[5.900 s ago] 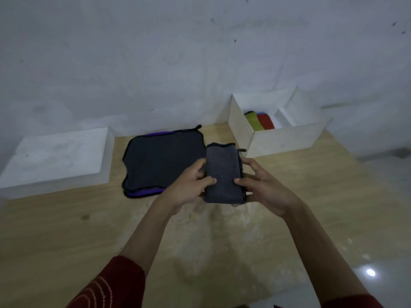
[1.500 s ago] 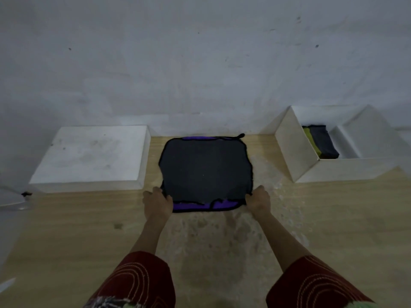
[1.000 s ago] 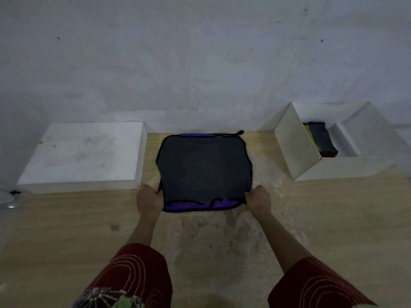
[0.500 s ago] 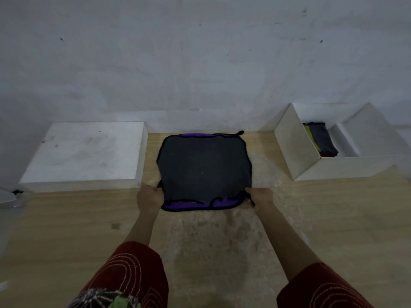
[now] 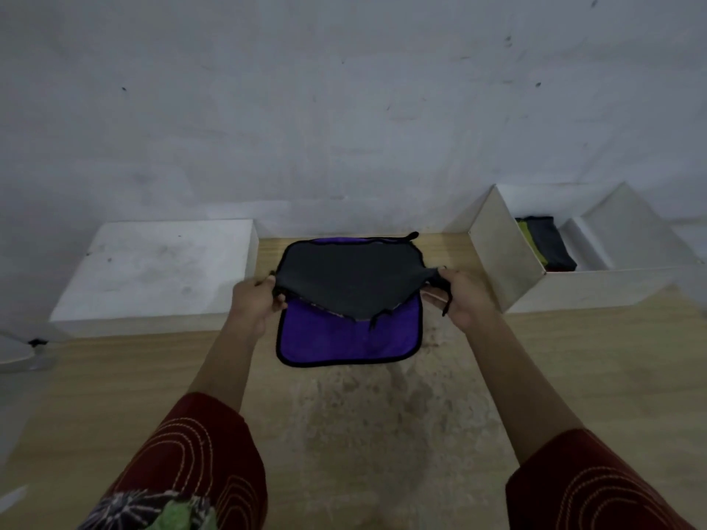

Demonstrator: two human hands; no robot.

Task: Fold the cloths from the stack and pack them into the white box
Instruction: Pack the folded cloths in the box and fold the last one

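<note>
A dark grey cloth [image 5: 344, 279] is lifted off the stack at its near corners. My left hand [image 5: 254, 300] pinches its near left corner and my right hand [image 5: 457, 294] pinches its near right corner. The cloth's far edge still rests on the stack. Under it lies a purple cloth [image 5: 350, 338] with black trim, flat on the wooden table [image 5: 114, 376]. The white box [image 5: 505, 258] stands open at the right against the wall. Folded cloths [image 5: 547, 242], dark grey and yellow-green, stand inside its left compartment.
A closed white box [image 5: 153, 269] sits at the left of the stack by the wall. A pale round object [image 5: 15, 350] shows at the far left edge. The wall rises right behind the table. Red patterned sleeves cover my upper arms.
Earlier I held a folded grey cloth; it now sits in the white box. Both hands then gripped the stack's near corners and have now raised the top grey cloth, which uncovers the purple one.
</note>
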